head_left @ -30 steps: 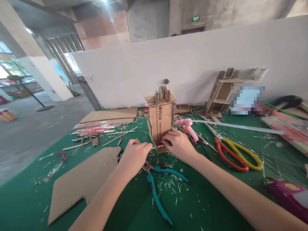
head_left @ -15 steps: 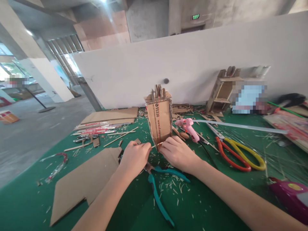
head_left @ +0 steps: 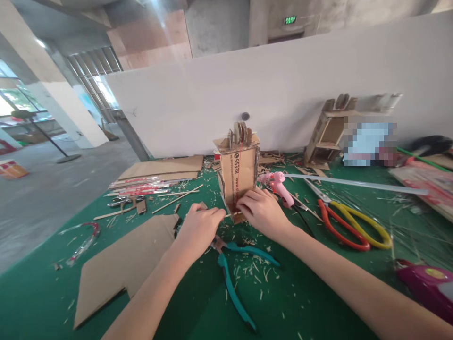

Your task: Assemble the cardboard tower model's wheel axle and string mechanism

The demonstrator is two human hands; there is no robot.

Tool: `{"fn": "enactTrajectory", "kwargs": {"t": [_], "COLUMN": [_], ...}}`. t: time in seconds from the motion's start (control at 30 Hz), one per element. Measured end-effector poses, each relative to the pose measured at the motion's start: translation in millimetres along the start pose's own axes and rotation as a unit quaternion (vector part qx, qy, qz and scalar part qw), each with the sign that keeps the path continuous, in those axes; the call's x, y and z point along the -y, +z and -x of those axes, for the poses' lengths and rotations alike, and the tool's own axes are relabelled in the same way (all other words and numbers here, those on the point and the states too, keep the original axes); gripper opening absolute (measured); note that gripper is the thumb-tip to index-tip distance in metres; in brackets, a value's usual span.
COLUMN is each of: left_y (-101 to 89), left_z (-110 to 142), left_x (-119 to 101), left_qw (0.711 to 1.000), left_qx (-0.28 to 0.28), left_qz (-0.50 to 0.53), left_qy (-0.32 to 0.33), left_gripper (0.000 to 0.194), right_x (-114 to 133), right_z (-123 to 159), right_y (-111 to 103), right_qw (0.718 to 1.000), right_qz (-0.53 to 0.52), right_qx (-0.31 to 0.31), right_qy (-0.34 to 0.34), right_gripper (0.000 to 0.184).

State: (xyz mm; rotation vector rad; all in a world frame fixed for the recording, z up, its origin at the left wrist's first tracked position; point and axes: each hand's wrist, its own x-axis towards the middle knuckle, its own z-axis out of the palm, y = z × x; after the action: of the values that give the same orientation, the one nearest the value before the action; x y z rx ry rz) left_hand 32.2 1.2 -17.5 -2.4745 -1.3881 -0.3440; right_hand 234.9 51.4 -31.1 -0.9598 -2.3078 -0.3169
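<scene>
A small cardboard tower (head_left: 244, 174) stands upright, with printed numbers on its front, round cardboard discs (head_left: 240, 133) on top and a red string (head_left: 239, 166) running down the front. At its lower left, my left hand (head_left: 202, 231) is closed in a pinch on a thin wooden stick (head_left: 229, 216). My right hand (head_left: 264, 213) is closed at the tower's lower front, its fingertips pinched around the stick's other part near the string; they hide most of that part. Just below my left hand lie pliers (head_left: 233, 283) with teal handles, spread apart.
A cut cardboard sheet (head_left: 120, 264) lies left, beyond it wrapped sticks (head_left: 138, 187). To the right are a pink glue gun (head_left: 281, 189), red-and-yellow-handled scissors (head_left: 350, 222) and a purple tool (head_left: 424, 288). A second cardboard tower (head_left: 325, 137) stands by the white partition (head_left: 184, 104).
The tower turned and leaned left with my hands half a second ago, then came back to about its earlier pose. Both hands keep their pinch; the pliers stay put.
</scene>
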Motion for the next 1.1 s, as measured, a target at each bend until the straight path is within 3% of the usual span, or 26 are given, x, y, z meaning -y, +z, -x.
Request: {"fn": "enactTrajectory", "kwargs": {"t": [0.23, 0.43, 0.63, 0.87, 1.0, 1.1], "left_y": [-1.2, -3.1, -3.1, -3.3, -1.2, -1.0], "left_z": [-0.7, -0.3, 0.0, 0.1, 0.2, 0.0], "left_x": [-0.8, -4.0, -2.4, -0.6, 0.9, 1.0], "left_qw": [0.999, 0.997, 0.998, 0.999, 0.999, 0.999], "left_qx": [0.014, 0.018, 0.021, 0.026, 0.025, 0.025], "left_qz": [0.025, 0.012, 0.028, 0.021, 0.022, 0.026], "left_qy": [-0.038, -0.070, -0.047, -0.031, -0.026, -0.030], "left_gripper": [0.017, 0.020, 0.018, 0.021, 0.019, 0.018], "right_x": [-7.9, 2.0, 12.7, 2.5, -5.7, -7.5], "right_z": [5.0, 14.5, 11.6, 1.7, 2.7, 5.3], "right_y": [3.9, -6.8, -15.0, -7.5, -0.9, 0.4], "right_qw": [0.997, 0.989, 0.981, 0.997, 0.999, 0.997], "right_qz": [0.044, 0.071, 0.077, 0.030, 0.023, 0.048], "right_qx": [0.032, 0.071, 0.052, -0.015, 0.000, 0.033], "right_qy": [-0.047, -0.107, -0.172, -0.066, -0.036, -0.051], "right_gripper": [0.017, 0.020, 0.021, 0.021, 0.021, 0.019]}}
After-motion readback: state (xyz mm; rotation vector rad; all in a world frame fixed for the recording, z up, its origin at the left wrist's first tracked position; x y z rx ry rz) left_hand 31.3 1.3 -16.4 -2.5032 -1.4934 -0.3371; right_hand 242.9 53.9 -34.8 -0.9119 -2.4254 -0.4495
